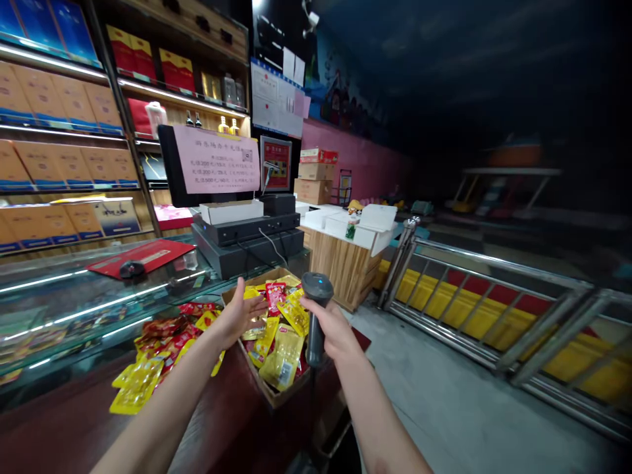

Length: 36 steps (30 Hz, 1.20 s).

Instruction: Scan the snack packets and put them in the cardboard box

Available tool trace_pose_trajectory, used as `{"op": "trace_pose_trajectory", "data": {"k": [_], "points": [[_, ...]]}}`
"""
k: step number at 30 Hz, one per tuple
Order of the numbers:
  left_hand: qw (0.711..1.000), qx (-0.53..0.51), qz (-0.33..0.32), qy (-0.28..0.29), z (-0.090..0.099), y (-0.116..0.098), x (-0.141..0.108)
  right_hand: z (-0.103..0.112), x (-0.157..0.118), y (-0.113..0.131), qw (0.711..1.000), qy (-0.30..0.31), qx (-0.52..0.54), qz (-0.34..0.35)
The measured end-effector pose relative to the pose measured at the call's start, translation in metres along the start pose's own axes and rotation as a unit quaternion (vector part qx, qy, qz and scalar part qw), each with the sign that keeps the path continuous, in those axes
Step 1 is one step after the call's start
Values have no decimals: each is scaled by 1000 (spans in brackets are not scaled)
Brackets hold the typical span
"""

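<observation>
The right hand (334,329) grips an upright handheld scanner (316,345) at the side of a cardboard box (272,397) of snack packets (283,355) on the bench (232,411). The left hand (241,317), spread loosely, hovers by the packets.

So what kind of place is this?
Probably a shop, maybe beside an indoor playground: the right hand holds a dark-grey plastic handheld scanner, an open brown cardboard box holds yellow, gold and red plastic packets, and a rectangular pink paper sign lists prices.
</observation>
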<state>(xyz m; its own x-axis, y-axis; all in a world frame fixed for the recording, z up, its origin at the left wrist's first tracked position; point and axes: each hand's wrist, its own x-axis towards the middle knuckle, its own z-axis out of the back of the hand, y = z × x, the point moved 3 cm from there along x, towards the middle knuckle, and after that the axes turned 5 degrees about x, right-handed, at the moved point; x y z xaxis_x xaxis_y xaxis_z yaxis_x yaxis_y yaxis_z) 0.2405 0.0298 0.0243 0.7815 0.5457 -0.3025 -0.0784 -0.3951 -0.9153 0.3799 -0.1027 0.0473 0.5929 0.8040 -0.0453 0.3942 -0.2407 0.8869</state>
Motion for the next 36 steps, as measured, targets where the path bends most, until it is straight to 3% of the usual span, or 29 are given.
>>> {"op": "trace_pose_trajectory", "data": {"k": [3, 7, 13, 17, 21, 26, 30, 33, 36], "points": [[999, -32, -8, -14, 20, 7, -23, -13, -13, -12, 1000, 21, 5, -23], [995, -76, -30, -52, 60, 17, -67, -48, -32, -36, 997, 73, -29, -25], [978, -121, -63, -160, 136, 34, -134, -104, -51, -101, 979, 163, -23, -118], [965, -115, -82, -219, 175, 44, -161, -136, -63, -139, 963, 206, -16, -175], [955, -59, -87, -276, 195, 49, -167, -159, -68, -164, 951, 214, -20, -223], [933, 149, -63, -322, 215, 62, -153, -175, -59, -196, 946, 184, -33, -265], [887, 307, -65, -338, 233, 83, -137, -181, -49, -220, 943, 153, -30, -293], [859, 328, -85, -384, 243, 93, -132, -183, -46, -229, 940, 144, -14, -308], [865, 285, -85, -404, 242, 95, -131, -183, -48, -228, 932, 163, 17, -323]]}}
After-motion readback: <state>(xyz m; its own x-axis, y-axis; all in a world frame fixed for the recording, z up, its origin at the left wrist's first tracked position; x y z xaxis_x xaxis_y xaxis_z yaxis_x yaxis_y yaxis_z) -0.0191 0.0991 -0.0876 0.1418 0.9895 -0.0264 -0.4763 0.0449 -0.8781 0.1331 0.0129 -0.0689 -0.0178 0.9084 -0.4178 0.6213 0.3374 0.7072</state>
